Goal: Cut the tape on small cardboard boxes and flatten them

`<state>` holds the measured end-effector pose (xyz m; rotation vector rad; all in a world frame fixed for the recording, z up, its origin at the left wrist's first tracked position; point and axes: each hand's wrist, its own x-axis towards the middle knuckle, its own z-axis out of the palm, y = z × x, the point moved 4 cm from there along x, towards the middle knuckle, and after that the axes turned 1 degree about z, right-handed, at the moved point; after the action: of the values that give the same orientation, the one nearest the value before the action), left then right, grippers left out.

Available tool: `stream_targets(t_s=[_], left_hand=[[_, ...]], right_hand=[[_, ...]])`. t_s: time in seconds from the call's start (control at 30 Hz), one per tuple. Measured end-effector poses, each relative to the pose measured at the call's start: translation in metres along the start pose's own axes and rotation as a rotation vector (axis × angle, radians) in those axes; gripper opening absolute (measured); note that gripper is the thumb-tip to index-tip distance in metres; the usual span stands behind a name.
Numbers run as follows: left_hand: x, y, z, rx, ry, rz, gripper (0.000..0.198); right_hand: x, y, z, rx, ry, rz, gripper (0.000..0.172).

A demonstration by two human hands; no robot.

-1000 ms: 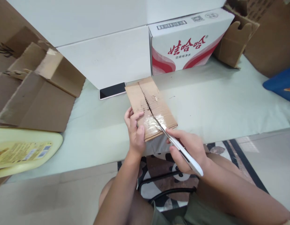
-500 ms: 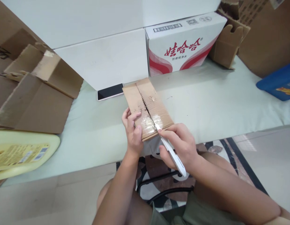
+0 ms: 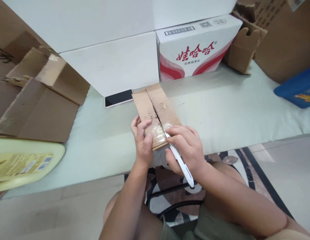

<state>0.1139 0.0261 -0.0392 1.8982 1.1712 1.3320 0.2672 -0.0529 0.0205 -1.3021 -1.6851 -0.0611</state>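
Note:
A small brown cardboard box (image 3: pixel 158 100) is tilted at the front edge of the covered table, with a dark slit along its middle seam and shiny clear tape (image 3: pixel 159 132) near its close end. My left hand (image 3: pixel 143 140) grips the box by its left side, thumb at the near corner. In my right hand (image 3: pixel 186 150) is a white utility knife (image 3: pixel 181 161), held with the handle pointing back toward me. Its tip meets the seam at the taped end; the blade itself is mostly hidden by my fingers.
A black-screened phone (image 3: pixel 118 98) lies behind the box. White cartons (image 3: pixel 109 66) and a red-and-white carton (image 3: pixel 195 53) stand at the back. Brown cartons (image 3: pixel 39 110) and a yellow jug (image 3: pixel 24 163) are left, a blue container (image 3: pixel 298 88) right.
My right hand has shifted slightly left and closer to the box, its fingers now over the near right part of the top. The left hand and box have hardly moved.

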Motion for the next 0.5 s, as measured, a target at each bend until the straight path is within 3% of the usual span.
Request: stream_targets(t_s=[0.5], left_hand=[[0.0018, 0.0026, 0.004, -0.063, 0.013, 0.025, 0.042]], right_hand=[[-0.002, 0.0071, -0.0055, 0.082, 0.019, -0.01, 0.016]])
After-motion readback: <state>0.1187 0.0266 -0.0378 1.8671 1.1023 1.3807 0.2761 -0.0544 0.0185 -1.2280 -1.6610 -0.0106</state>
